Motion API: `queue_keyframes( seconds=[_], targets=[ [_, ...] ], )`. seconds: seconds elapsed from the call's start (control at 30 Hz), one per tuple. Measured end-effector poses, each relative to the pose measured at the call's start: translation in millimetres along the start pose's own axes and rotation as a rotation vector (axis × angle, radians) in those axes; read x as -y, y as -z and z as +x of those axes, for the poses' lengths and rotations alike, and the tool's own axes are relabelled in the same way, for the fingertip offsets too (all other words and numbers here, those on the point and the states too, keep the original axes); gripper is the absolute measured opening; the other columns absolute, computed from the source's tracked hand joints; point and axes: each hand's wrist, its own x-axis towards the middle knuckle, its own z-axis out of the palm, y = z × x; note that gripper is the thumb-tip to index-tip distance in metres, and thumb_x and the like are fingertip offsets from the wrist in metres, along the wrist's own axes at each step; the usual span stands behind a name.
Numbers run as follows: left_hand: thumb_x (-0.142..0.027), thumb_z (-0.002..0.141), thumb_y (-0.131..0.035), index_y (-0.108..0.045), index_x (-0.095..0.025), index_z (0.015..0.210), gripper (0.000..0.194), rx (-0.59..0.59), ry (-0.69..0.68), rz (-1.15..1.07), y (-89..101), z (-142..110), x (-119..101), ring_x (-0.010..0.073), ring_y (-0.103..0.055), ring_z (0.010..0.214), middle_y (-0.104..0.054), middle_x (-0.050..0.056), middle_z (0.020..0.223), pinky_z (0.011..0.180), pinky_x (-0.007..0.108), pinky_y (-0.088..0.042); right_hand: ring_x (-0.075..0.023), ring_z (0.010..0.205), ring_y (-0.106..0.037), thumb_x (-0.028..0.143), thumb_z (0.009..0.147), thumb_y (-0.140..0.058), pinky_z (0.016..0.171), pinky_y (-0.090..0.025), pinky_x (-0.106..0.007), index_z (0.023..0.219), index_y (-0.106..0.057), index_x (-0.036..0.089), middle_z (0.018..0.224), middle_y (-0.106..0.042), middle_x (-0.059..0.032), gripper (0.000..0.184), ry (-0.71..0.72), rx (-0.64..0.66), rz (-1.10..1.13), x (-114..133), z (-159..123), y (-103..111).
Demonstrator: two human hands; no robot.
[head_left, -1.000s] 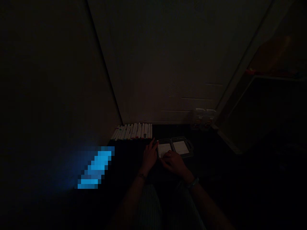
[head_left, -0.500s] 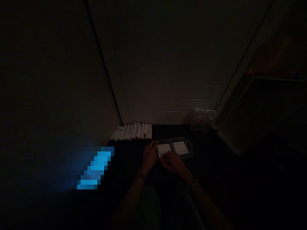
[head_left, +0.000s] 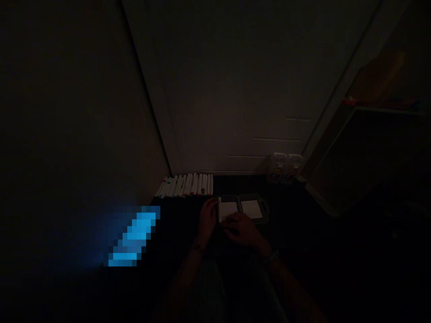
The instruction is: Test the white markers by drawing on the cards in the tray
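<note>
An open clear plastic case [head_left: 265, 207] with a carry handle lies on the dark surface in front of me. A white sheet or card [head_left: 252, 209] shows in its right half, and another white sheet [head_left: 229, 209] is in the left half. Along the left inner edge lies a slim white marker [head_left: 220, 208]. My left hand [head_left: 208, 216] rests at the case's left edge beside the marker, fingers loosely bent and apart. My right hand [head_left: 243, 228] reaches over the front of the left half, its fingertips near the marker's lower end. Darkness hides the exact finger contact.
A row of several white markers [head_left: 188, 185] lies at the back left against the wall. Two clear plastic containers [head_left: 284, 169] stand at the back right. A bright blue pixelated patch [head_left: 136, 235] is at left. A shelf [head_left: 352, 107] rises on the right.
My left hand has drawn slightly left and down, off the marker's top end. The case has shifted a little left. My right hand stays over its front edge.
</note>
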Motion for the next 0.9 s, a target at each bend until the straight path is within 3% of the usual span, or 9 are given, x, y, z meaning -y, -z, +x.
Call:
queue_keyframes(
  seconds=[0.17,0.4,0.67,0.8,0.9],
  targets=[
    [-0.011,0.083,-0.036,-0.060,-0.022,0.101,0.033,-0.002,0.019,0.002,-1.0,0.7,1.1,0.0165,-0.049,0.112,-0.053,0.004,0.117,0.101,0.037,-0.039,-0.0168,0.091,-0.053,0.028,0.083,-0.052,0.087,-0.032,-0.034,0.103,-0.063,0.027,0.095,-0.064,-0.0013,0.023,-0.054,-0.058,-0.008,0.5,0.6,0.3],
    [-0.012,0.084,-0.034,-0.060,-0.022,0.101,0.032,-0.007,0.010,-0.012,-1.9,-0.5,-0.3,0.0161,-0.047,0.114,-0.052,0.004,0.119,0.102,0.038,-0.037,-0.0193,0.097,-0.050,0.019,0.086,-0.046,0.095,-0.021,-0.039,0.108,-0.059,0.027,0.100,-0.063,-0.0022,0.027,-0.298,-0.208,-0.121,-4.6,1.5,-0.2],
    [-0.012,0.082,-0.038,-0.059,-0.022,0.098,0.029,-0.012,0.031,-0.023,-2.9,-0.1,-0.4,0.0178,-0.047,0.114,-0.052,0.005,0.117,0.101,0.041,-0.037,-0.0226,0.097,-0.046,0.024,0.088,-0.042,0.091,-0.016,-0.043,0.091,-0.064,0.022,0.090,-0.065,-0.0045,0.022,-0.547,-0.451,-0.230,-16.8,-4.1,-3.6],
    [-0.016,0.080,-0.045,-0.057,-0.024,0.104,0.028,-0.027,-0.008,0.058,1.4,2.8,-9.9,0.0201,-0.041,0.120,-0.048,0.005,0.124,0.102,0.042,-0.034,-0.0232,0.093,-0.045,0.026,0.088,-0.042,0.090,-0.014,-0.044,0.087,-0.064,0.022,0.085,-0.065,-0.0048,0.022,-0.549,-0.535,-0.235,-20.2,-4.4,-6.1],
    [-0.020,0.081,-0.047,-0.056,-0.025,0.105,0.027,-0.028,-0.078,0.157,19.6,19.5,-20.7,0.0203,-0.040,0.119,-0.047,0.004,0.124,0.102,0.041,-0.034,-0.0230,0.092,-0.047,0.026,0.088,-0.042,0.091,-0.014,-0.044,0.086,-0.063,0.023,0.083,-0.065,-0.0044,0.022,-0.541,-0.532,-0.233,-19.4,-4.1,-6.7]
  ],
)
